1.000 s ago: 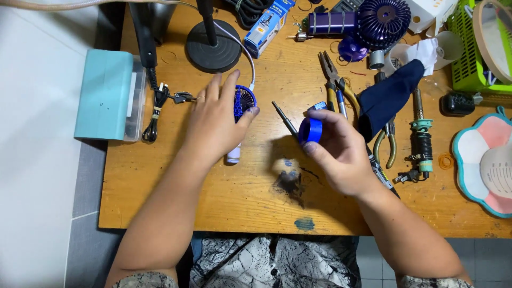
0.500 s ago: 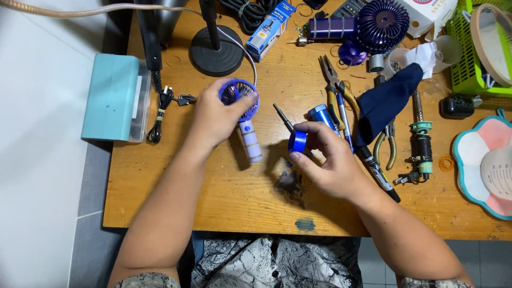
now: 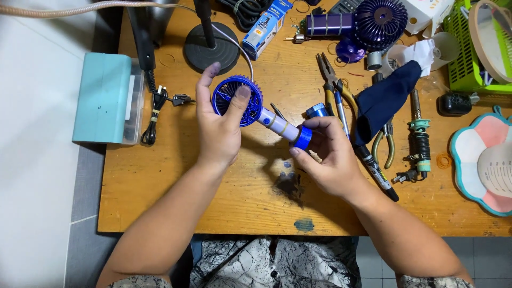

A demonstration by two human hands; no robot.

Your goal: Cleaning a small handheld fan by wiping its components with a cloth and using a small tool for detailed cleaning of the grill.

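- Looking down through the head camera, I see my left hand (image 3: 217,130) wrapped around the round grille head of a small blue handheld fan (image 3: 238,100), just above the middle of the frame, lifted off the wooden table (image 3: 240,202).
- My right hand (image 3: 328,157) is pinched shut on a blue ring cap (image 3: 303,137) that sits against the end of the fan's pale handle, right of centre.
- I judge the fan light, stiff plastic; the grille ribs look thin and could crack, so the rim of the head and the handle are the safest holds. The smooth handle may slip.
- The cap is small and rigid, best gripped by its edge with fingertips.
- Counting: two fans in view, the one I hold and a darker purple fan (image 3: 373,21) at the upper right; two pliers (image 3: 333,80) among the tools right of centre; one teal box (image 3: 104,96) at the left; one green basket (image 3: 469,48) at the upper right corner.
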